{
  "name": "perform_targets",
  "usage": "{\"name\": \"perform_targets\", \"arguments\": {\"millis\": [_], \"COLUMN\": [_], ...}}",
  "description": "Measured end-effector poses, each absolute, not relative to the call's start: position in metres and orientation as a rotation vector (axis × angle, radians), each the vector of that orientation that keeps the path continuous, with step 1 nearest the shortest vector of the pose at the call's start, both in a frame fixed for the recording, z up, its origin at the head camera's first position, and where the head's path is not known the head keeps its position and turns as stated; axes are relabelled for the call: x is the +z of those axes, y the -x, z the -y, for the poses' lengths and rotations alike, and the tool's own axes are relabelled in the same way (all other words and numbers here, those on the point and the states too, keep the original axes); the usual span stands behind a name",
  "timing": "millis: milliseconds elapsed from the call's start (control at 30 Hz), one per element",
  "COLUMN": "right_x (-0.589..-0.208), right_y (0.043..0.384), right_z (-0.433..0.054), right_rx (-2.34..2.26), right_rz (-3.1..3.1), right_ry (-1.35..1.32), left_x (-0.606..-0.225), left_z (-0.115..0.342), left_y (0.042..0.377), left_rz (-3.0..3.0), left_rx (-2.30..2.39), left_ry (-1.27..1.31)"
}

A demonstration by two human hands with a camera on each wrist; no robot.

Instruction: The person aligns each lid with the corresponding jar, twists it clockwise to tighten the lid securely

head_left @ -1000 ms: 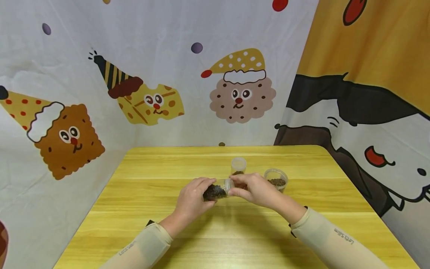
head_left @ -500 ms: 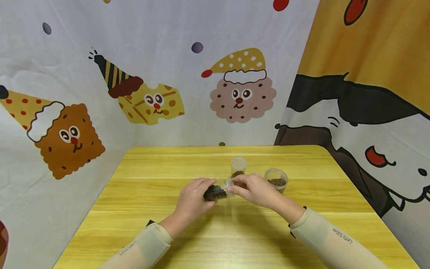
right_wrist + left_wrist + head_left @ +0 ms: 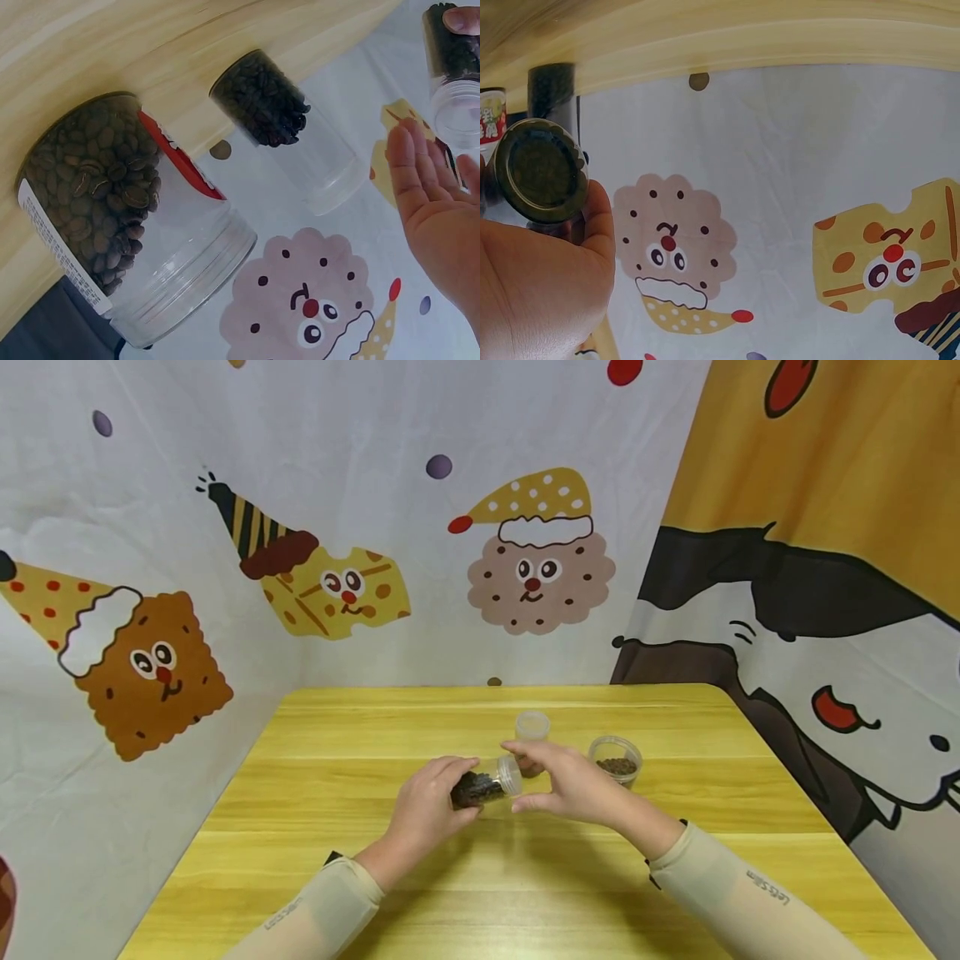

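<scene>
My left hand (image 3: 426, 799) grips a small clear jar (image 3: 477, 787) of dark beans, tilted onto its side above the table. Its round base (image 3: 541, 172) faces the left wrist camera. A clear screw lid (image 3: 510, 775) sits on the end towards my right hand (image 3: 576, 785). The right fingers and thumb are spread around that end, holding nothing; in the right wrist view, the fingers stand straight beside the lid. Behind the right hand stands a slim clear jar (image 3: 262, 101), partly filled with dark beans.
A wider clear jar (image 3: 617, 768) of brown coffee beans, with a red label and a barcode strip, stands right of the right hand. All is on a wooden table (image 3: 360, 718), backed by a cartoon-printed cloth (image 3: 435, 652).
The right thumb and fingers, earlier pinching the lid, have parted and come off it. The left hand keeps the jar in almost the same place.
</scene>
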State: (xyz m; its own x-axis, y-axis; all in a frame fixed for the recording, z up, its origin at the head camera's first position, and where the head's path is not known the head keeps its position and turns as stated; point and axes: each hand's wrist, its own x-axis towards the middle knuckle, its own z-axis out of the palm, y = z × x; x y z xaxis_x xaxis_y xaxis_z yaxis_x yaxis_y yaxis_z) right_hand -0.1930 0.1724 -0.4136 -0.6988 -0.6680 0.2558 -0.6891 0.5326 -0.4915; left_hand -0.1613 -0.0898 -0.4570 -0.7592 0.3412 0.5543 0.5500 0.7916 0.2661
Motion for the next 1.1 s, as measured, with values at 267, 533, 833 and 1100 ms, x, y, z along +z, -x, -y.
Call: {"name": "perform_targets", "arguments": {"millis": [267,533,833,1100], "right_x": [-0.4148,-0.4143,-0.4148,-0.4158], "right_y": [0.194,0.1922,0.1912,0.1898], "right_z": [-0.1714,-0.1698,-0.169,-0.1685], "right_rx": [0.809,0.812,0.82,0.875], "right_rz": [2.602,2.63,2.669,2.672], "right_ry": [-1.288,-1.254,-1.242,-1.253], "left_x": [-0.4577,-0.4561,-0.4579,-0.459], "left_z": [0.0916,0.091,0.0915,0.0924], "left_y": [0.1627,0.161,0.1601,0.1591], "left_rz": [2.47,2.481,2.476,2.456], "left_rx": [-0.575,-0.583,-0.549,-0.538], "left_ry": [0.685,0.69,0.701,0.73]}}
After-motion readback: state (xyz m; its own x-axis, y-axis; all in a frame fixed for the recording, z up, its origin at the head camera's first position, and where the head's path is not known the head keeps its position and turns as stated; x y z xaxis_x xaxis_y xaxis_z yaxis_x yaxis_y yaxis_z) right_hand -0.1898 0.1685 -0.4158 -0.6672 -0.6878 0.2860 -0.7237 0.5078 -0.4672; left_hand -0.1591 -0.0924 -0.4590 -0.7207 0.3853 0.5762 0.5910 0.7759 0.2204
